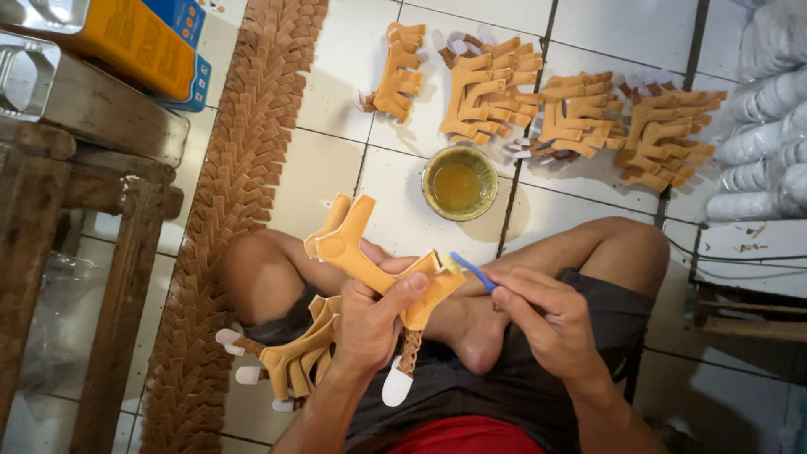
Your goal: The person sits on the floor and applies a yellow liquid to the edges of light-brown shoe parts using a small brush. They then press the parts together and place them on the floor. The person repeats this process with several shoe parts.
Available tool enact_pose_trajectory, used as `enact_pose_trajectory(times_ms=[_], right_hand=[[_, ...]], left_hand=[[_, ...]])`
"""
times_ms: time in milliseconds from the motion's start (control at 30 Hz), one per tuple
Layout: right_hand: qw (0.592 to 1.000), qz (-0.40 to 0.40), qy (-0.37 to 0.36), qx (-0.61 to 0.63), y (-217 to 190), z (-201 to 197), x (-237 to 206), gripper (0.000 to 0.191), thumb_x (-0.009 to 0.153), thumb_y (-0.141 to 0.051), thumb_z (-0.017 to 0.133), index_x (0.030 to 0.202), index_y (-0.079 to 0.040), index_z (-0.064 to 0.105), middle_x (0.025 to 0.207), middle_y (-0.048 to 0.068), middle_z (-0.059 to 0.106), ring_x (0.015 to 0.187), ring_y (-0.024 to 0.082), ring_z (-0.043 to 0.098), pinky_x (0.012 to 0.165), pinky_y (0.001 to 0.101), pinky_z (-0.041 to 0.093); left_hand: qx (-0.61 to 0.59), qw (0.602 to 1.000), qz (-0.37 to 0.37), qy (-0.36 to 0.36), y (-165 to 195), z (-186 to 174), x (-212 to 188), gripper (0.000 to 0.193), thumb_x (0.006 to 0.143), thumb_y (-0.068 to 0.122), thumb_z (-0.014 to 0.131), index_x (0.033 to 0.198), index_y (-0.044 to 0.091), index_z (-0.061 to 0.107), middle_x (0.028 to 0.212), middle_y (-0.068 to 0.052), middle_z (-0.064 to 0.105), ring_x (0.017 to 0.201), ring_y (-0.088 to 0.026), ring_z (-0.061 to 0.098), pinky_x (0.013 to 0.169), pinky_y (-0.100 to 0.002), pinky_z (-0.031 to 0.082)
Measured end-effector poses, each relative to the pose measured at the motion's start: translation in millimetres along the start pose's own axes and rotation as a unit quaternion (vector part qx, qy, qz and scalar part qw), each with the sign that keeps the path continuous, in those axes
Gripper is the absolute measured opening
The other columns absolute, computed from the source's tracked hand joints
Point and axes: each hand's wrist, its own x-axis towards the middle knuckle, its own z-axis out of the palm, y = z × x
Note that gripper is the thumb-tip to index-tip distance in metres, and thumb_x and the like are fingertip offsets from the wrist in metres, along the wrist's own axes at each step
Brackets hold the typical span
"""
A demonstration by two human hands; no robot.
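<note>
My left hand (370,324) grips a tan Y-shaped leather sandal strap (378,256) held above my crossed legs. My right hand (542,315) holds a thin blue brush (472,271) whose tip touches the strap's right end. Straight ahead on the white tiled floor sits a small round bowl of yellow glue (459,182). A bundle of more tan straps with white tabs (294,357) rests on my left thigh.
Several piles of tan straps (580,113) lie in a row beyond the bowl. A long overlapping strip of brown pieces (239,181) runs down the floor at left. A wooden stool (76,193) with a yellow box (139,38) stands at left, white soles (769,118) stacked at right.
</note>
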Motion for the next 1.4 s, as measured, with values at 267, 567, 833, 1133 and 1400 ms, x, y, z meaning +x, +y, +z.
enact_pose_trajectory(times_ms=[267, 567, 833, 1133, 1400], right_hand=[[0.982, -0.133, 0.023, -0.134, -32.6, 0.7, 2.0, 0.024, 0.093, 0.0, 0.065, 0.116, 0.0, 0.072, 0.097, 0.011, 0.074, 0.083, 0.018, 0.073, 0.073, 0.0269, 0.057], [0.962, -0.06, 0.258, 0.063, 7.3, -39.1, 9.9, 0.026, 0.108, 0.0, 0.057, 0.13, 0.007, 0.068, 0.091, 0.009, 0.065, 0.071, 0.012, 0.054, 0.066, 0.0249, 0.041], [0.925, -0.027, 0.195, 0.324, 46.3, -22.4, -9.3, 0.028, 0.106, -0.005, 0.06, 0.127, 0.012, 0.064, 0.093, 0.007, 0.064, 0.063, 0.004, 0.046, 0.056, 0.0206, 0.034], [0.965, 0.028, 0.119, 0.233, 39.6, 41.4, -0.9, 0.045, 0.089, 0.002, 0.078, 0.132, 0.004, 0.064, 0.101, 0.003, 0.068, 0.077, 0.003, 0.06, 0.067, 0.0175, 0.048], [0.992, -0.044, 0.078, 0.085, -1.0, 30.1, 13.8, 0.072, 0.075, 0.002, 0.085, 0.14, -0.001, 0.052, 0.119, 0.001, 0.059, 0.06, -0.002, 0.042, 0.048, 0.0144, 0.031]], left_hand=[[-0.01, 1.0, -0.012, -0.016, 3.1, 1.9, -2.3, 0.026, 0.094, -0.001, 0.071, 0.118, -0.012, 0.07, 0.107, -0.013, 0.074, 0.095, -0.015, 0.07, 0.086, -0.028, 0.056], [0.098, 0.995, 0.032, 0.008, 17.8, 8.1, -6.2, 0.023, 0.096, 0.002, 0.072, 0.115, -0.009, 0.076, 0.097, -0.002, 0.065, 0.088, -0.009, 0.062, 0.078, -0.023, 0.051], [0.24, 0.965, 0.108, 0.011, 23.7, 15.0, -5.1, 0.024, 0.093, 0.003, 0.076, 0.115, -0.006, 0.076, 0.097, 0.002, 0.058, 0.091, -0.006, 0.058, 0.078, -0.022, 0.05], [0.209, 0.972, 0.1, 0.026, 7.1, 24.1, -10.6, 0.022, 0.093, 0.003, 0.074, 0.114, -0.005, 0.075, 0.092, -0.003, 0.073, 0.08, -0.007, 0.066, 0.071, -0.021, 0.055], [0.266, 0.964, 0.025, -0.004, 14.8, 27.2, -12.4, 0.025, 0.091, 0.003, 0.074, 0.116, -0.001, 0.077, 0.087, -0.002, 0.077, 0.075, -0.005, 0.068, 0.065, -0.02, 0.054]])
